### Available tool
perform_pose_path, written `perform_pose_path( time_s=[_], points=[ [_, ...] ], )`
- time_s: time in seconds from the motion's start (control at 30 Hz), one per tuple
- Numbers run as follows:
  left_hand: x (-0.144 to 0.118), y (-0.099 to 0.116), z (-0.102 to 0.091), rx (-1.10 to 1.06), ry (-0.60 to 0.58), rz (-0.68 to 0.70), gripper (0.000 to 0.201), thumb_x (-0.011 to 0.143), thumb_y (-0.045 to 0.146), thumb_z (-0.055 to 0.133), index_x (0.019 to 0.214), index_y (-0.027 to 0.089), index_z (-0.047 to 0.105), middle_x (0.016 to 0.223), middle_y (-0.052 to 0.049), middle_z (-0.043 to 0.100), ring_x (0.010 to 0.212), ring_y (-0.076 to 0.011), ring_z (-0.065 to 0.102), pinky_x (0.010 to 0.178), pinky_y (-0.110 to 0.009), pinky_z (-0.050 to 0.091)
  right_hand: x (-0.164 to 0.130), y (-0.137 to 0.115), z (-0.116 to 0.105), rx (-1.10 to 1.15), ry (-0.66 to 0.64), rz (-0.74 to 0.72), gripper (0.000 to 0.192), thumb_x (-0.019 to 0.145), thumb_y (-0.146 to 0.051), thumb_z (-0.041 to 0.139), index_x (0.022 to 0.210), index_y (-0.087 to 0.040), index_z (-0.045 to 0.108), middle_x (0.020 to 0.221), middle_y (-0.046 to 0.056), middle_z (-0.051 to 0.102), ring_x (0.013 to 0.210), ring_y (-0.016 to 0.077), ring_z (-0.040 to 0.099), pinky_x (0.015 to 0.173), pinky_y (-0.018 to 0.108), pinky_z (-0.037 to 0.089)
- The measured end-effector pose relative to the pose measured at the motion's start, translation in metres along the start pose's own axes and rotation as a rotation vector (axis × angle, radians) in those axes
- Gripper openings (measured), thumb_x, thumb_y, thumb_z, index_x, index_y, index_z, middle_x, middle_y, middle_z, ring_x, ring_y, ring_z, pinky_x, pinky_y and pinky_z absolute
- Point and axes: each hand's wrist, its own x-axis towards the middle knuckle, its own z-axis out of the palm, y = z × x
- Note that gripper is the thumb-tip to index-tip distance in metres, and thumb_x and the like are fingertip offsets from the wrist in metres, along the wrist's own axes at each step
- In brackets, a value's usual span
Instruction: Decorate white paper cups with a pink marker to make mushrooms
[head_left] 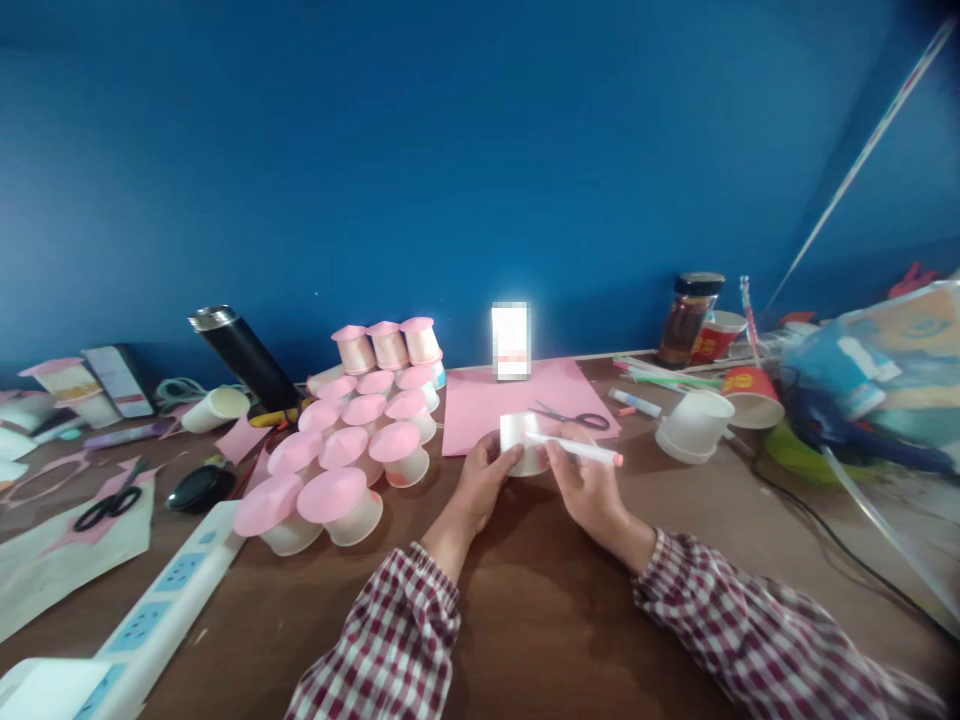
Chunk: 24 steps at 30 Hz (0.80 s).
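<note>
My left hand (484, 480) grips a small white paper cup (523, 440) by its left side, just above the brown table. My right hand (589, 482) touches the cup's right side and holds a white pen with a pink tip (581, 451), which lies across the cup and points to the right. Both sleeves are red and white check. Behind the cup lies a pink paper sheet (495, 400) with scissors (574, 416) on it.
Several pink-topped cups (352, 440) are stacked at the left. A white power strip (161, 600) lies near left. A black flask (244, 355), black scissors (109, 503), white cups (694, 425), a red cup (750, 395), a jar (686, 320) and a cluttered pile at right surround the spot.
</note>
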Motion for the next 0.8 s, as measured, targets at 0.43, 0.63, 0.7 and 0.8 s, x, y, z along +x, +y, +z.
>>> perform_pose_path(
  time_s=[0.43, 0.63, 0.7, 0.8],
  points=[
    [-0.0023, 0.0048, 0.0032, -0.091, -0.006, -0.019, 0.042, 0.074, 0.031, 0.072, 0.11, 0.012, 0.062, 0.107, -0.013, 0.068, 0.094, -0.0237, 0.064, 0.087, -0.036, 0.046, 0.0018, 0.0002, -0.0022, -0.016, 0.035, -0.012, 0.01, 0.092, -0.026, 0.048, 0.088, -0.021, 0.055, 0.072, 0.002, 0.062, 0.065, 0.0167, 0.061, 0.064, 0.03, 0.05],
    [-0.0032, 0.0086, 0.0054, -0.1, 0.0, -0.028, 0.042, 0.073, 0.031, 0.072, 0.109, 0.012, 0.062, 0.107, -0.013, 0.068, 0.095, -0.0241, 0.064, 0.088, -0.037, 0.046, 0.0018, 0.0024, -0.0018, -0.001, 0.04, -0.01, 0.01, 0.093, -0.027, 0.047, 0.091, -0.021, 0.055, 0.073, 0.002, 0.064, 0.067, 0.0174, 0.063, 0.064, 0.03, 0.052],
    [-0.0029, 0.0087, 0.0054, -0.102, -0.003, -0.027, 0.042, 0.073, 0.031, 0.072, 0.109, 0.012, 0.062, 0.107, -0.013, 0.068, 0.095, -0.024, 0.064, 0.088, -0.037, 0.046, 0.0021, 0.002, -0.0013, 0.011, 0.04, -0.005, 0.011, 0.093, -0.028, 0.047, 0.09, -0.021, 0.055, 0.072, 0.002, 0.064, 0.067, 0.0174, 0.063, 0.064, 0.031, 0.052],
    [-0.0018, 0.007, 0.004, -0.102, -0.024, -0.029, 0.042, 0.074, 0.031, 0.071, 0.11, 0.012, 0.062, 0.107, -0.013, 0.068, 0.095, -0.0235, 0.064, 0.088, -0.036, 0.047, 0.0023, 0.0014, -0.0002, 0.063, 0.091, 0.022, 0.012, 0.093, -0.031, 0.048, 0.092, -0.021, 0.054, 0.073, 0.003, 0.065, 0.066, 0.0179, 0.064, 0.062, 0.031, 0.053]
  ],
)
